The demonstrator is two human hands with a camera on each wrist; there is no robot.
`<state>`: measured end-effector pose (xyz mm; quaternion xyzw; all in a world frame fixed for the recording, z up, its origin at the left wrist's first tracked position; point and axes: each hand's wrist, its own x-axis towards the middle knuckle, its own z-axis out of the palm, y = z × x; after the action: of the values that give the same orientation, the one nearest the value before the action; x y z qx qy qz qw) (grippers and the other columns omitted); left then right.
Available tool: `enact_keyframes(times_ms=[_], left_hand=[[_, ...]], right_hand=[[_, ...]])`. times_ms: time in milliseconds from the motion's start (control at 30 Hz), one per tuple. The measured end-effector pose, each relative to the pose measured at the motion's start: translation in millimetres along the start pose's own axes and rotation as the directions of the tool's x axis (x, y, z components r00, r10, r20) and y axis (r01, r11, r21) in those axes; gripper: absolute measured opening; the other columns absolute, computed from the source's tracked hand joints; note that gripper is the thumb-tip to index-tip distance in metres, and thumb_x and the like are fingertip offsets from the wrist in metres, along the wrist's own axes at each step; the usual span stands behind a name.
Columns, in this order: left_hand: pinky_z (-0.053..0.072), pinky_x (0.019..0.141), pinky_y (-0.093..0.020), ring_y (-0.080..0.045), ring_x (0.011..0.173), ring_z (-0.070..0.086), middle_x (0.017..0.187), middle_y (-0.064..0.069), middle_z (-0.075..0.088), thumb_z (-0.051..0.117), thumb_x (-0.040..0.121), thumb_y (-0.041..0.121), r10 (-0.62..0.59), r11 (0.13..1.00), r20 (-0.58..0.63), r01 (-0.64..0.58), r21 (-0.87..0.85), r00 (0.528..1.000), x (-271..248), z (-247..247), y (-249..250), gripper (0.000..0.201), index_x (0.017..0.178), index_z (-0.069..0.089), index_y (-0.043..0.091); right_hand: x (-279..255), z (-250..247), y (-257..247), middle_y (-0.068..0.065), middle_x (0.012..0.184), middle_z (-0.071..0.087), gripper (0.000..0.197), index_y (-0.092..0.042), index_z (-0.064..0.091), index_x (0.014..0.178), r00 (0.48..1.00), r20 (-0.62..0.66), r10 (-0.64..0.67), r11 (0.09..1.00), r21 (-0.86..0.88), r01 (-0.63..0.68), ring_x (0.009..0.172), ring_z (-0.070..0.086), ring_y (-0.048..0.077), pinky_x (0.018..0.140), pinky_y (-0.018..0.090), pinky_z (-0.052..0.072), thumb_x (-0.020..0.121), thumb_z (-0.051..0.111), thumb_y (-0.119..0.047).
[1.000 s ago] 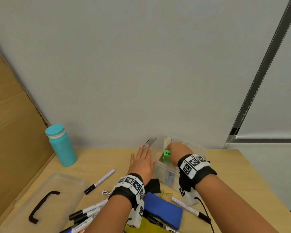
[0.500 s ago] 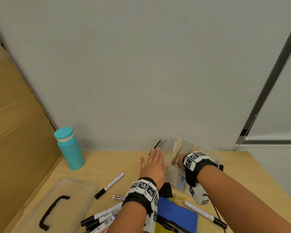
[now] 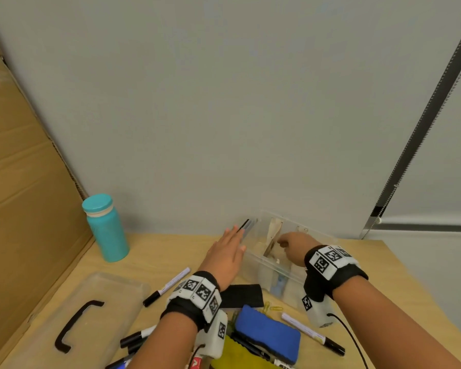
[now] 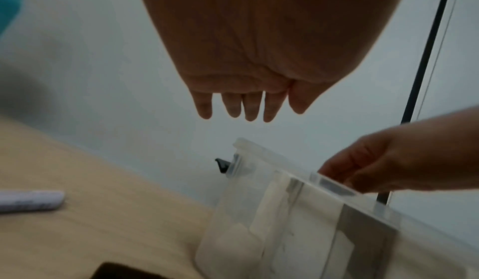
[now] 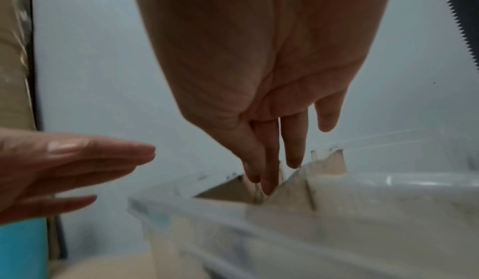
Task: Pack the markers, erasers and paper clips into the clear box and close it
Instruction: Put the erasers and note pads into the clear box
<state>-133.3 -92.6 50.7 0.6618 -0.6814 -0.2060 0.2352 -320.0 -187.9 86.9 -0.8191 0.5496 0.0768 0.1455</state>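
Observation:
The clear box point(image 3: 270, 265) stands open at the back of the table, with a blue item showing through its front wall. My right hand point(image 3: 288, 243) reaches over its rim. In the right wrist view its fingers point(image 5: 269, 179) point straight down into the box point(image 5: 337, 211), and I see nothing between them. My left hand point(image 3: 228, 249) lies flat with straight fingers beside the box's left end; whether it touches the wall I cannot tell. A blue eraser point(image 3: 268, 332), a black eraser point(image 3: 241, 295), yellow paper clips point(image 3: 272, 307) and markers point(image 3: 168, 286) lie on the table.
The clear lid point(image 3: 112, 286) with a black handle lies at the front left. A teal bottle point(image 3: 105, 227) stands at the back left beside a cardboard sheet point(image 3: 24, 182). A yellow cloth point(image 3: 237, 358) lies at the front edge. More markers point(image 3: 313, 332) lie front right and front left.
A green item held by my right hand over the box one second ago is gone from view. That hand's fingers have dipped into the box. My left hand stays beside the box.

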Motion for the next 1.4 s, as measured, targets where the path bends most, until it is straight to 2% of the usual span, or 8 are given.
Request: enact_keyframes(times_ms=[200,400,500,600,767,967,1200,1400], left_hand=[[0.024,0.112,-0.02,0.002,0.136,0.028,0.146,0.02,0.032,0.033,0.1,0.039,0.052,0.991,-0.114,-0.065,-0.114,0.992,-70,-11,-5,0.046,0.145,0.025,0.037],[0.038,0.103,-0.022,-0.004,0.123,0.042,0.132,0.016,0.048,0.047,0.095,0.037,0.025,0.995,0.092,-0.034,0.092,0.995,-120,10,-17,0.039,0.134,0.045,0.034],[0.033,0.11,-0.027,-0.005,0.127,0.038,0.136,0.017,0.045,0.053,0.091,0.043,-0.004,0.985,0.233,-0.036,0.166,0.972,-130,25,-10,0.045,0.134,0.043,0.039],[0.019,0.118,-0.038,-0.009,0.134,0.03,0.143,0.014,0.039,0.06,0.086,0.043,-0.032,0.967,0.383,-0.069,0.247,0.923,-132,38,3,0.055,0.138,0.041,0.038],[0.03,0.111,-0.044,-0.02,0.132,0.032,0.146,0.006,0.036,0.067,0.082,0.034,-0.066,0.907,0.501,-0.157,0.39,0.863,-131,61,17,0.07,0.143,0.032,0.033],[0.035,0.106,-0.042,-0.026,0.126,0.036,0.137,-0.001,0.039,0.06,0.087,0.023,-0.09,0.851,0.495,-0.191,0.489,0.864,-126,67,20,0.058,0.14,0.038,0.029],[0.039,0.102,-0.046,-0.029,0.127,0.035,0.137,-0.005,0.039,0.064,0.084,0.02,-0.079,0.805,0.508,-0.246,0.54,0.858,-119,67,24,0.059,0.138,0.039,0.023],[0.034,0.105,-0.044,-0.03,0.128,0.032,0.14,-0.006,0.04,0.063,0.085,0.024,-0.066,0.805,0.51,-0.257,0.536,0.857,-118,63,24,0.062,0.141,0.037,0.024]], right_hand=[[-63,16,24,-0.005,0.129,0.058,0.035,-0.023,0.053,0.13,0.908,-0.403,-0.119,0.938,0.253,0.235,0.121,0.051,0.013,0.101,0.024,0.038,0.096,0.046,-0.021],[-109,62,26,-0.009,0.107,0.059,0.019,-0.024,0.059,0.108,0.738,-0.646,-0.198,0.89,0.197,0.411,0.106,0.049,0.008,0.089,0.023,0.041,0.093,0.05,-0.015],[-114,92,21,-0.01,0.106,0.056,0.019,-0.025,0.057,0.109,0.761,-0.59,-0.27,0.883,0.163,0.44,0.103,0.049,0.009,0.086,0.023,0.043,0.092,0.051,-0.018],[-107,117,15,-0.007,0.121,0.049,0.028,-0.026,0.05,0.121,0.858,-0.404,-0.317,0.904,0.144,0.402,0.113,0.046,0.013,0.09,0.024,0.043,0.093,0.049,-0.024],[-96,143,1,0.003,0.145,0.034,0.058,-0.019,0.028,0.143,0.959,0.002,-0.284,0.957,0.061,0.284,0.129,0.037,0.025,0.104,0.038,0.038,0.093,0.05,-0.037],[-84,148,-11,0.004,0.144,0.035,0.06,-0.025,0.03,0.144,0.976,0.043,-0.216,0.975,-0.036,0.217,0.129,0.035,0.028,0.106,0.042,0.032,0.09,0.054,-0.037],[-81,139,-1,0.003,0.136,0.046,0.071,-0.035,0.03,0.14,0.984,0.096,-0.147,0.945,0.306,0.111,0.121,0.045,0.025,0.102,0.039,0.039,0.079,0.065,-0.04],[-95,118,17,0.003,0.107,0.055,0.057,-0.026,0.039,0.138,0.991,0.072,-0.116,0.601,0.799,0.013,0.094,0.059,0.016,0.078,0.022,0.046,0.085,0.061,-0.024]])
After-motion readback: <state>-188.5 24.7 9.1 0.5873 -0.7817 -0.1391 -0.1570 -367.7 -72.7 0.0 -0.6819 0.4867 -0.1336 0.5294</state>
